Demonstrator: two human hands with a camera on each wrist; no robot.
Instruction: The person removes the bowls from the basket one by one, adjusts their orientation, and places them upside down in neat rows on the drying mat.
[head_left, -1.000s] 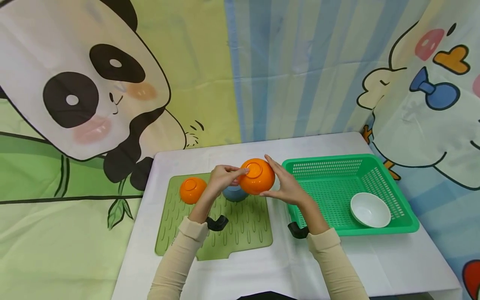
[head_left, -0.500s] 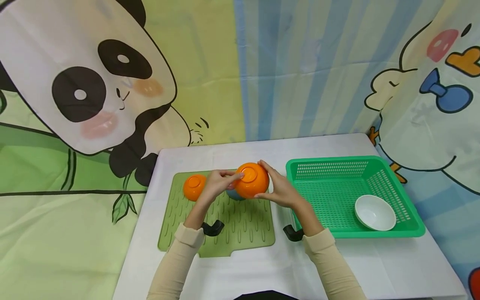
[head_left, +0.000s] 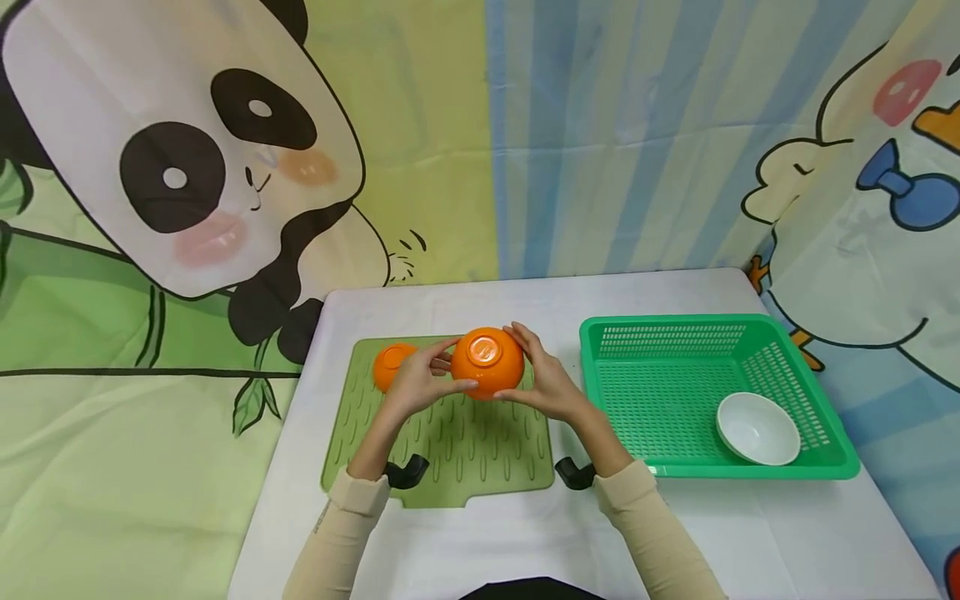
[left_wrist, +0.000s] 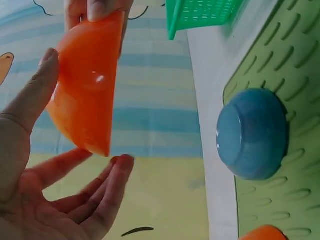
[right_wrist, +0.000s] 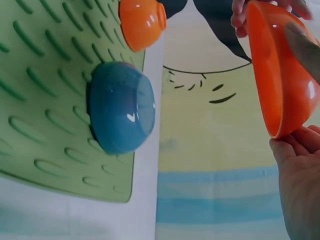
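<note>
An orange bowl (head_left: 487, 365) is held above the mat, its ringed base facing the head camera. My right hand (head_left: 546, 383) grips its right side, thumb low on the outer wall and fingers at the upper edge. At its left, my left hand (head_left: 417, 382) holds it with thumb on the outer wall and a fingertip by the rim; its other fingers are spread in the left wrist view. A blue bowl (left_wrist: 252, 135) rests upside down on the green mat (head_left: 480, 467), hidden in the head view. Another orange bowl (head_left: 388, 367) sits upside down at the mat's left.
A green plastic basket (head_left: 663, 471) stands to the right on the white-covered table (head_left: 517, 550). Inside its right end lies a white bowl (head_left: 757, 429). A printed curtain (head_left: 435, 150) hangs behind the table.
The held orange bowl has shifted a little left and down, now covering the blue bowl in the head view. My left thumb has moved from its base to its lower side.
</note>
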